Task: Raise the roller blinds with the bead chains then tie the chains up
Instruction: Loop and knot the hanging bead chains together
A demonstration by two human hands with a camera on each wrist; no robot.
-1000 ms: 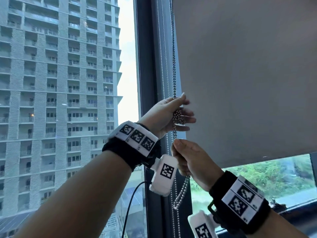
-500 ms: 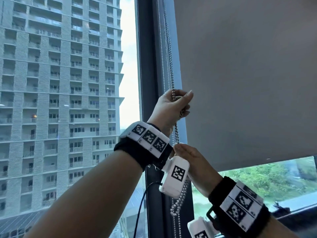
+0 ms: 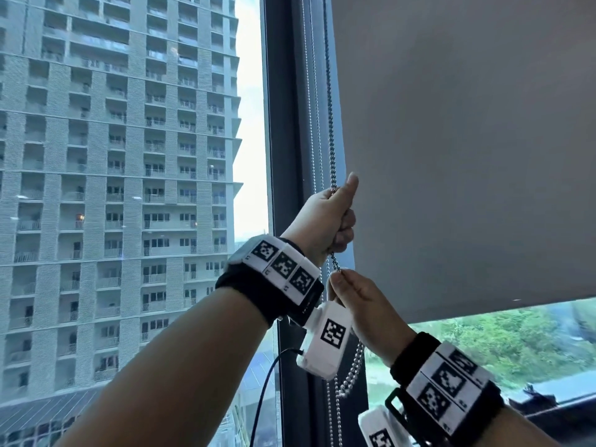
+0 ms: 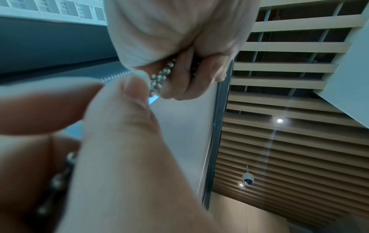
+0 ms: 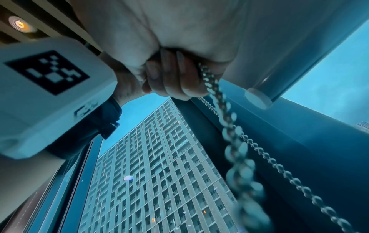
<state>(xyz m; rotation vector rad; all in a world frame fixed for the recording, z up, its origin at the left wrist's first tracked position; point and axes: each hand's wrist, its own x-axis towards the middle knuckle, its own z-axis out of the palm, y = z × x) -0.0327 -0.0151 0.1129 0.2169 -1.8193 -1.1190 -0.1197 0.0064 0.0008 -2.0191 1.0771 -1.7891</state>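
The metal bead chain (image 3: pixel 329 124) hangs along the left edge of the grey roller blind (image 3: pixel 467 156). My left hand (image 3: pixel 332 217) grips the bunched chain in a fist, thumb pointing up. In the left wrist view its curled fingers (image 4: pixel 185 78) wrap the beads (image 4: pixel 161 77). Just below, my right hand (image 3: pixel 346 287) pinches the same chain; in the right wrist view its fingers (image 5: pixel 175 75) curl round the strands (image 5: pixel 211 85). A loop of chain (image 3: pixel 351 375) dangles under the right hand.
A dark window frame post (image 3: pixel 287 140) stands directly behind the chain, with a second thin chain (image 3: pixel 311 91) against it. The blind's bottom bar (image 5: pixel 257 99) hangs partway down the right pane. Glass to the left shows a tower block (image 3: pixel 113 156).
My left hand's spread fingers have closed into a fist round the chain, thumb up, and it sits a little higher. The right hand keeps its pinch just below.
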